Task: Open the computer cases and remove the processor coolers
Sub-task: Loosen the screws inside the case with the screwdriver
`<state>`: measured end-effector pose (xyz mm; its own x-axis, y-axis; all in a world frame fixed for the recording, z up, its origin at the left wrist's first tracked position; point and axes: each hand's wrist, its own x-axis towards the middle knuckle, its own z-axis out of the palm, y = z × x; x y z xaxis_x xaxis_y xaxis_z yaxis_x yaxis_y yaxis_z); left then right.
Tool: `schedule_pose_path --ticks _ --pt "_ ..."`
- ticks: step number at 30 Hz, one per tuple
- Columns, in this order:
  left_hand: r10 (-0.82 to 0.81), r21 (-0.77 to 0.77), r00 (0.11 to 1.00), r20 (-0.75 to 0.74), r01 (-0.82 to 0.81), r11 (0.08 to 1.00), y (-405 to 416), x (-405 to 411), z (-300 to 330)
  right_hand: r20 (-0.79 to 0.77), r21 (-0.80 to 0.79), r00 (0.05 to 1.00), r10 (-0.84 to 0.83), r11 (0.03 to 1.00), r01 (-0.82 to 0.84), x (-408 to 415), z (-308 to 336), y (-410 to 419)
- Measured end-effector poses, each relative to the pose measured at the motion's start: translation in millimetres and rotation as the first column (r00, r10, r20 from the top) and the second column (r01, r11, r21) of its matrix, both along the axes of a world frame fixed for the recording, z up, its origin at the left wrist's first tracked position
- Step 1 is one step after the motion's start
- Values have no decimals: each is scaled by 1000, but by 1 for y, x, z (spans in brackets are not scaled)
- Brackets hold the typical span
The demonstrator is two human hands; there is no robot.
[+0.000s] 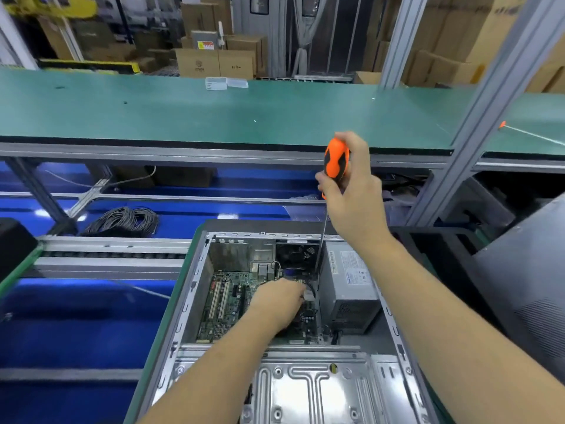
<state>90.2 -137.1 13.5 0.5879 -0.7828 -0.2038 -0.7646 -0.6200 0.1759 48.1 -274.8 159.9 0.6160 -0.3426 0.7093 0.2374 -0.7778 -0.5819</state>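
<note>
Grey sheet steel forms the computer case, which lies on its side at the near edge of the bench with its side panel off and the interior exposed. A green motherboard with two pale expansion slots covers the case floor. The black processor cooler, its fan facing up, sits at the far end of the board, just beside the silver power supply on the right. A stamped metal drive cage fills the near end of the case.

The right hand is closed around the orange-and-black handle of a screwdriver, held upright; its thin shaft runs down to the right edge of the cooler. The left hand reaches into the case with fingers curled at a black cable by the cooler's near side; whether it grips the cable cannot be told.

Open room lies left of the case over the blue surface and roller track. An aluminium post stands close on the right. The green shelf above is largely bare.

The power supply carries a printed label, and papers lie on the shelf; neither text is legible.
</note>
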Motion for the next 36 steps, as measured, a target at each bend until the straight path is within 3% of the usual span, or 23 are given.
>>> schedule_pose_path --ticks 8,14,36 --pt "-3 125 992 128 -13 992 -17 -8 -17 -40 79 998 -40 996 43 -2 -39 -19" --pt "-67 115 983 169 48 992 -17 -7 -23 -39 132 997 -71 988 75 3 -43 -29" --pt "-58 111 994 97 48 993 -15 -5 -26 -29 127 996 -82 988 85 3 -46 -34"
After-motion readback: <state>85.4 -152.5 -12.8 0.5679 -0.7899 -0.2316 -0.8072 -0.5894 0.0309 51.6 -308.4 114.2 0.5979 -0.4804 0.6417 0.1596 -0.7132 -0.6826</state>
